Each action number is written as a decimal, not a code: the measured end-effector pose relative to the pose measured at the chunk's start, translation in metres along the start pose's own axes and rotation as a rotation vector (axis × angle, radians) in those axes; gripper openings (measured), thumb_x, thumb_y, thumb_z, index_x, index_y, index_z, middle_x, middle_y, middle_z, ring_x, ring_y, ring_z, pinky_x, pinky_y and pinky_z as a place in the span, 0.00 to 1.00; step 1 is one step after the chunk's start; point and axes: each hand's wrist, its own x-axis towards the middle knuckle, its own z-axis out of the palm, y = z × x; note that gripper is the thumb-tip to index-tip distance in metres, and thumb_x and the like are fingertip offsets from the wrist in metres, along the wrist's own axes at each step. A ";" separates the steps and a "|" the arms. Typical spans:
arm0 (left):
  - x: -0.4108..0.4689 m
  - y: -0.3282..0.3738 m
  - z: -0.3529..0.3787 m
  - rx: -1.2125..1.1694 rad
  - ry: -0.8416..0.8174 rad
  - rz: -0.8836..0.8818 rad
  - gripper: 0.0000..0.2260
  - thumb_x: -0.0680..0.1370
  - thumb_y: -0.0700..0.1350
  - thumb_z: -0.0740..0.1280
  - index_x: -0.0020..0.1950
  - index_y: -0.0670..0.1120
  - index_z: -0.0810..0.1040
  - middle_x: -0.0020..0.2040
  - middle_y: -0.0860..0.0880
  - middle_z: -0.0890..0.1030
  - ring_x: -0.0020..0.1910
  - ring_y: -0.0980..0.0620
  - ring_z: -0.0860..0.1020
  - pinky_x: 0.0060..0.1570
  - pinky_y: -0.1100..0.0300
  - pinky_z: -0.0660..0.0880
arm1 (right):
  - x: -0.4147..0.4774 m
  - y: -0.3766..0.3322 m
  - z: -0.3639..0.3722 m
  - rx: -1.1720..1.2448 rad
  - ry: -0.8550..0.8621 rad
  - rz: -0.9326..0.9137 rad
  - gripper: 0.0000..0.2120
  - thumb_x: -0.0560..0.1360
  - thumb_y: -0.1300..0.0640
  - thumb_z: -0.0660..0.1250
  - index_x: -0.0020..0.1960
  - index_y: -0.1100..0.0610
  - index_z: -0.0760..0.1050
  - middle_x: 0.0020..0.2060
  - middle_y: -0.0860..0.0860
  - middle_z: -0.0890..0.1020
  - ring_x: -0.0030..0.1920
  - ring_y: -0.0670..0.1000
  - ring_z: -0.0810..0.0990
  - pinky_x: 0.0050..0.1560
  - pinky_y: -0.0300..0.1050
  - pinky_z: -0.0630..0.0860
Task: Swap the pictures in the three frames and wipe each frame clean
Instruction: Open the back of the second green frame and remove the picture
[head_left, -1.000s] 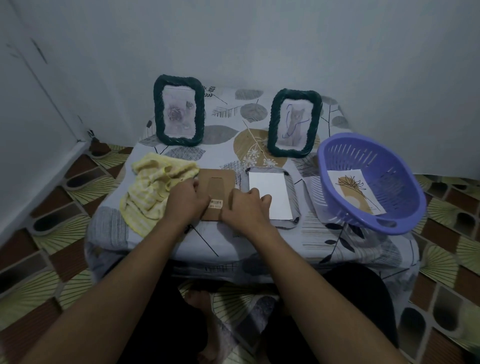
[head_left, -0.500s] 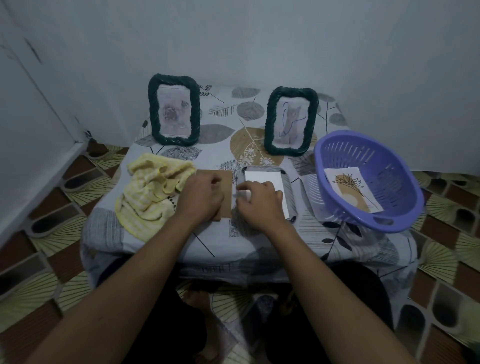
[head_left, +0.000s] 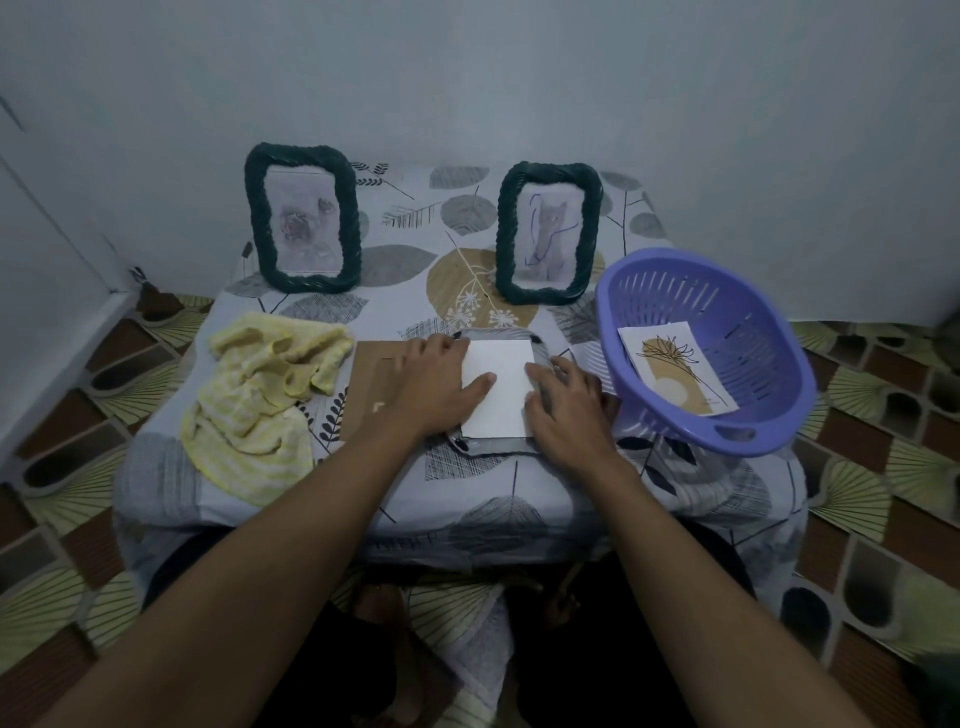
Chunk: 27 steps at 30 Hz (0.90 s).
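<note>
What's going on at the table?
A person has one frame lying flat, its cardboard backing set to the left. The left hand rests flat on the white sheet in it; the right hand touches the sheet's right edge. Rose frame and cat frame stand behind, a yellow cloth lies left, and a print sits in the purple basket.

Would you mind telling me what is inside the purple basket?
One picture card with a plant drawing lies in the purple basket; anything beneath the card is hidden.
</note>
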 end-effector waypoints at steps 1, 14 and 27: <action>0.002 0.000 0.002 0.025 -0.010 -0.013 0.30 0.79 0.65 0.59 0.76 0.48 0.65 0.73 0.44 0.67 0.71 0.40 0.63 0.68 0.44 0.60 | 0.000 0.000 0.000 -0.005 -0.002 -0.003 0.22 0.82 0.48 0.55 0.76 0.46 0.65 0.77 0.51 0.60 0.76 0.55 0.57 0.74 0.63 0.51; 0.006 0.006 0.007 -0.055 0.093 -0.008 0.28 0.76 0.61 0.68 0.72 0.51 0.71 0.69 0.45 0.70 0.69 0.43 0.64 0.66 0.47 0.63 | -0.001 -0.003 0.002 -0.054 0.006 0.009 0.23 0.81 0.48 0.55 0.76 0.48 0.64 0.77 0.51 0.61 0.75 0.55 0.58 0.71 0.61 0.55; -0.016 0.021 -0.017 -0.677 0.241 0.012 0.25 0.79 0.38 0.63 0.74 0.55 0.64 0.49 0.52 0.78 0.42 0.55 0.78 0.39 0.60 0.74 | -0.005 -0.029 -0.031 0.194 0.037 -0.043 0.18 0.76 0.61 0.62 0.66 0.57 0.76 0.66 0.55 0.76 0.65 0.55 0.74 0.63 0.49 0.71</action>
